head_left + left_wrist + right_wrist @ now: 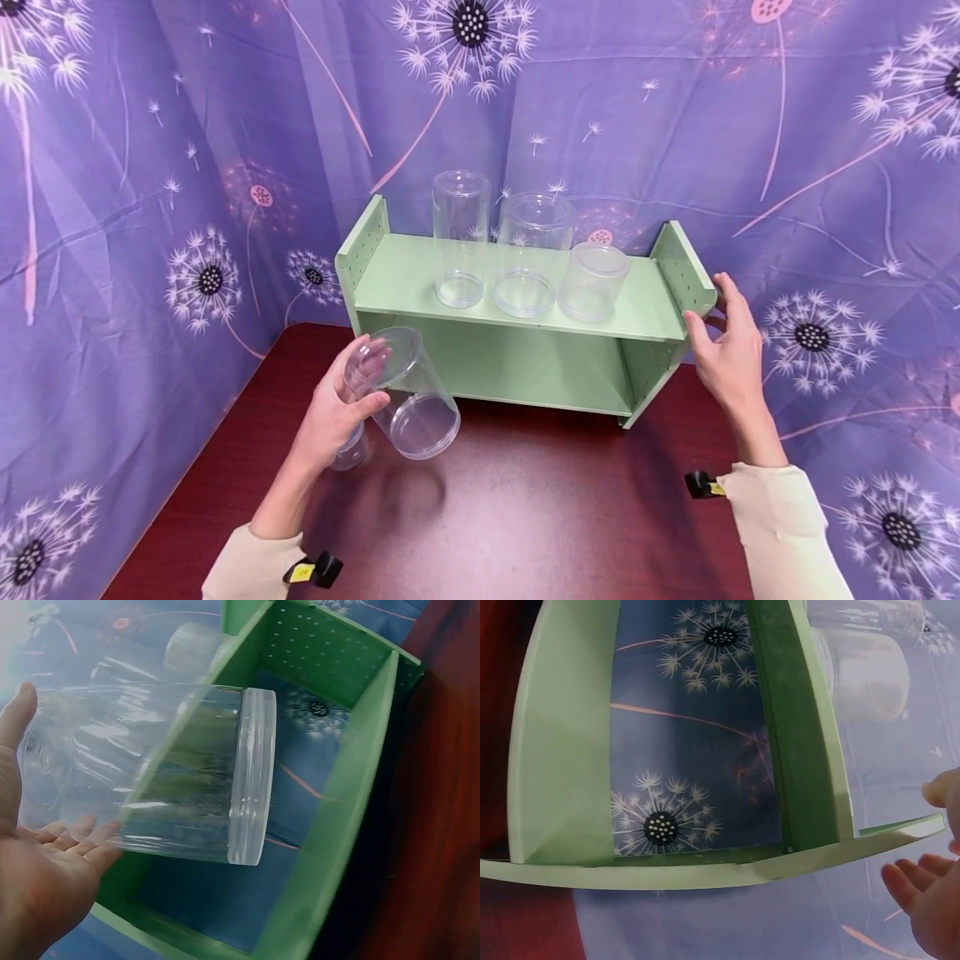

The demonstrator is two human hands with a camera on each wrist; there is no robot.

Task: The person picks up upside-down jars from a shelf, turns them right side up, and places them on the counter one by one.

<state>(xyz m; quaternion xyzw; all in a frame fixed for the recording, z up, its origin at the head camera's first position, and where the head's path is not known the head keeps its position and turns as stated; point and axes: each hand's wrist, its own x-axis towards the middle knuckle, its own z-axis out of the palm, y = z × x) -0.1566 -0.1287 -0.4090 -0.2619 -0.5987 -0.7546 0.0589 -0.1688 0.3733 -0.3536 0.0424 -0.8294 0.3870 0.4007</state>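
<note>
My left hand (333, 412) holds a large clear plastic jar (423, 387) by its upper part, thumb on the near side. The jar tilts above the table, its ridged wide end (253, 776) down and to the right, in front of the shelf's left part. My right hand (731, 358) grips the raised right end panel (684, 267) of the green shelf (525, 362), with the thumb on the inner side and the fingers outside. Partly hidden behind the left hand, a small clear container (351, 452) stands on the table.
On the shelf's top board stand a tall narrow clear jar (460, 242), a wider clear jar (531, 258) and a short cloudy jar (596, 282). The dark red table (525, 517) meets a purple dandelion-print cloth (600, 100) behind and at the sides.
</note>
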